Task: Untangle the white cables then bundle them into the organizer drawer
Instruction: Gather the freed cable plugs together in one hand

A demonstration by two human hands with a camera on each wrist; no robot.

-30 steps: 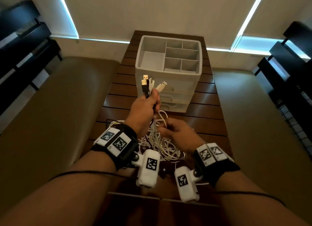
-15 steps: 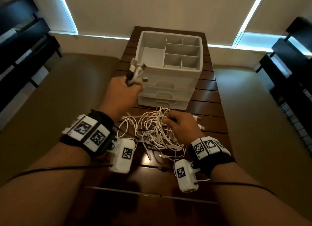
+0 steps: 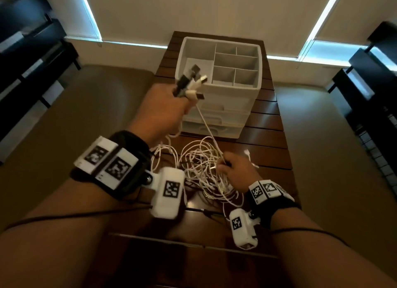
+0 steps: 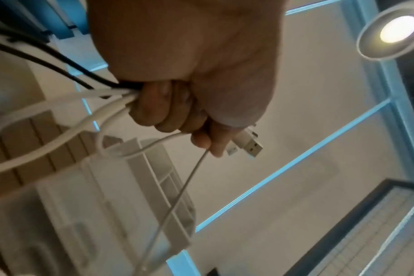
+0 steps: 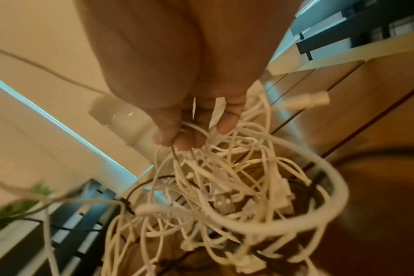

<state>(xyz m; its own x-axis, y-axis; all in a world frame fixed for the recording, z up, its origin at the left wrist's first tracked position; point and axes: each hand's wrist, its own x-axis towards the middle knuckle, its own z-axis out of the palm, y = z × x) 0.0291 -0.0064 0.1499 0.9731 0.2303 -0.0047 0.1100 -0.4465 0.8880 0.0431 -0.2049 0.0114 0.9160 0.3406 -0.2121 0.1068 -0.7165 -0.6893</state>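
A tangle of white cables [image 3: 204, 169] [image 5: 225, 196] lies on the wooden table [image 3: 268, 141] in front of the white organizer [image 3: 217, 107]. My left hand [image 3: 163, 113] [image 4: 177, 115] is raised before the organizer and grips a bunch of cable ends, with USB plugs [image 3: 193, 83] [image 4: 248, 145] sticking out above its fist. One white cable [image 3: 207, 128] runs taut from it down to the tangle. My right hand [image 3: 232, 171] [image 5: 189, 130] rests on the tangle's right side and pinches strands of it. The organizer's drawers [image 3: 214, 115] look closed.
The organizer's open top tray [image 3: 236, 66] has several compartments, all bare. A loose white connector [image 3: 249, 154] lies on the table right of my right hand. Dark shelving [image 3: 32, 51] stands at the left and dark furniture [image 3: 369, 72] at the right. Tan floor flanks the narrow table.
My left hand, still gripping the cable ends, swung out to the left and has now risen toward the organizer, pulling one cable taut. My right hand stays on the tangle.
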